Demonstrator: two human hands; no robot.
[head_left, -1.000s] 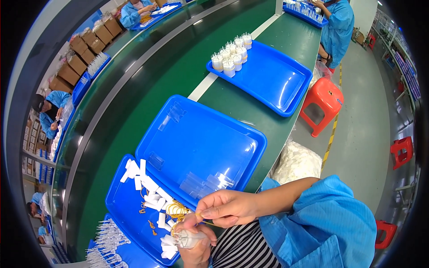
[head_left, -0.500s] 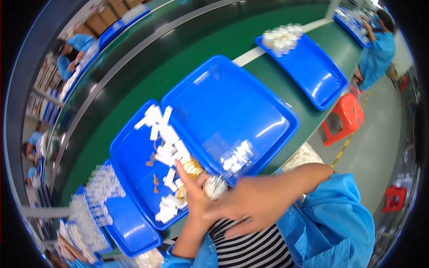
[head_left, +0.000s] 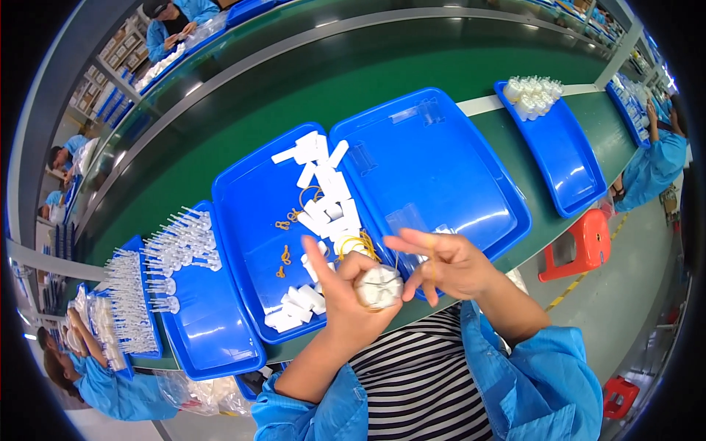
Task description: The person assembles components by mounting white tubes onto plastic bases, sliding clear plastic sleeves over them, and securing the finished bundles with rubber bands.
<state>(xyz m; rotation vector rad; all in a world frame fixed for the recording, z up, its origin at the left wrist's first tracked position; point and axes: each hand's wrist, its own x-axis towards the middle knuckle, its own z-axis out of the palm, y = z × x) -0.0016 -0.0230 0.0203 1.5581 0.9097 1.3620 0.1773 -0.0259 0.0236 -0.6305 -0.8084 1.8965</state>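
Note:
My left hand (head_left: 346, 300) is closed round a white bundle (head_left: 379, 287), its rounded, segmented end facing up with thin dark lines between the parts. Just to the right, my right hand (head_left: 448, 266) has its fingers partly spread, with a thin yellow rubber band (head_left: 432, 259) looped over them. Its fingertips are close beside the bundle; whether they touch it I cannot tell. Beyond my left hand, a blue tray (head_left: 246, 242) holds loose white blocks (head_left: 334, 187), a clump of yellow rubber bands (head_left: 359, 246) and small brown-yellow pieces (head_left: 285, 256).
A larger blue tray (head_left: 441, 158) with clear plastic pieces adjoins on the right. Farther right is a tray (head_left: 562, 147) with white bundles (head_left: 533, 95). Left trays hold white stemmed parts (head_left: 184, 239). A red stool (head_left: 581, 246) stands beside the table; co-workers sit around.
The view has swung, so the trays appear farther right. My right hand has moved from over my left wrist to the bundle's right side, its fingers now spread with the band visible.

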